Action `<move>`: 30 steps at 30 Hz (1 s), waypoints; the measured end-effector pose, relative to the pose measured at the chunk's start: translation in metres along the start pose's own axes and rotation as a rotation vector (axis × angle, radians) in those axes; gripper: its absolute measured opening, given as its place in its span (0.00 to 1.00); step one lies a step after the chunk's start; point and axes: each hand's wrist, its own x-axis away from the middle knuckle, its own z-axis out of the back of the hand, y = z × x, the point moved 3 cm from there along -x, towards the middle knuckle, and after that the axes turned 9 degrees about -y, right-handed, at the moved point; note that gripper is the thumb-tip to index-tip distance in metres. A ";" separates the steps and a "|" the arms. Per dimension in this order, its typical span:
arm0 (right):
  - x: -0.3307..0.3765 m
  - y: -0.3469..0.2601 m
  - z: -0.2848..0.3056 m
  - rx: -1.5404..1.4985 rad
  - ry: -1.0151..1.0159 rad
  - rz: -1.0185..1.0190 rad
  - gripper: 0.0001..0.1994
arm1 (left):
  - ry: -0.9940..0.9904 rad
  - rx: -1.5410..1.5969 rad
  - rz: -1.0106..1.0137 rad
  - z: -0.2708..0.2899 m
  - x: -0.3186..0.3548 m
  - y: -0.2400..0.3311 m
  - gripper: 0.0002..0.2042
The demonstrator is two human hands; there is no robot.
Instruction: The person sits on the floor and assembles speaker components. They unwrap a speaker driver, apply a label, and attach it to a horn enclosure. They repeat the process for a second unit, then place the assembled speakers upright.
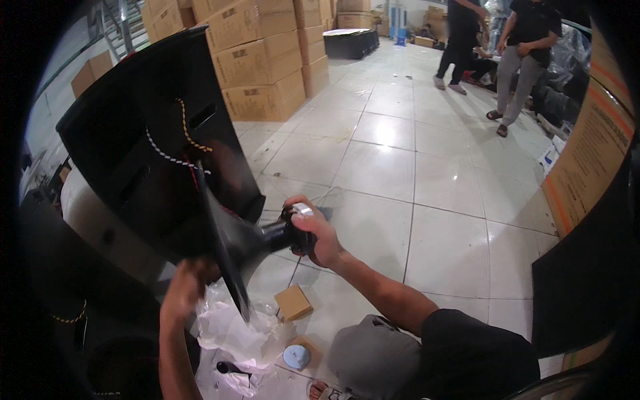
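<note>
A black speaker horn (248,248) with a wide, flared mouth is held on its side in front of me. My right hand (321,235) is closed round the dark driver at its narrow end. My left hand (185,287) is beside the lower part of the horn's mouth, near the cabinet; it is smeared by motion and its fingers are hard to make out. Behind the horn leans a large black speaker cabinet (127,113) with slots. A yellow-and-black twisted wire (184,125) and a white-and-black one (160,152) hang out from it.
Below the horn lie crumpled plastic wrap (230,333), a small brown box (293,302), a pale blue round object (297,357) and a black-handled item (229,367). Carton stacks (257,60) stand behind, a carton (593,153) and black panel (573,293) at right. Two people (523,67) stand far right.
</note>
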 end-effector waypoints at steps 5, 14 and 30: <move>0.000 0.011 0.001 0.184 0.135 0.000 0.19 | -0.022 0.269 0.135 -0.004 0.017 0.017 0.17; 0.001 0.012 -0.012 0.237 0.060 0.024 0.17 | 0.225 0.312 -0.086 0.015 0.035 -0.035 0.23; 0.009 0.017 -0.024 0.269 -0.051 0.152 0.23 | -0.208 0.719 0.213 -0.024 0.074 -0.119 0.20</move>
